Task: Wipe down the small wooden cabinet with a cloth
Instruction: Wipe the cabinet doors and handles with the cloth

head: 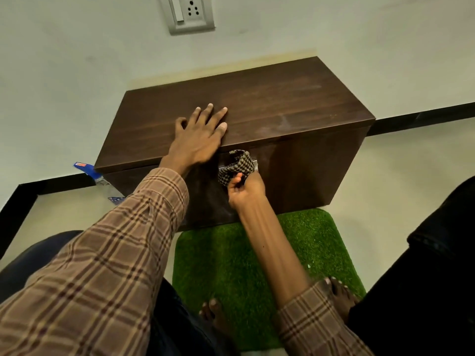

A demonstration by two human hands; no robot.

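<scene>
My right hand [244, 187] pinches a bunched checked cloth [236, 164] between curled fingers and thumb, pressing it to the metal handle [254, 163] on the cabinet's front. My left hand [199, 136] lies flat, fingers spread, on the dark wooden cabinet [295, 104], which stands against the wall behind a green grass mat [231, 253]. A clear bottle [102, 182] with a blue cap lies beside the cabinet; I cannot tell its contents.

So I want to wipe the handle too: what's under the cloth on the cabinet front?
A metal handle shows at the edges of the checked cloth, which the right hand grips. Its middle is covered.
</scene>
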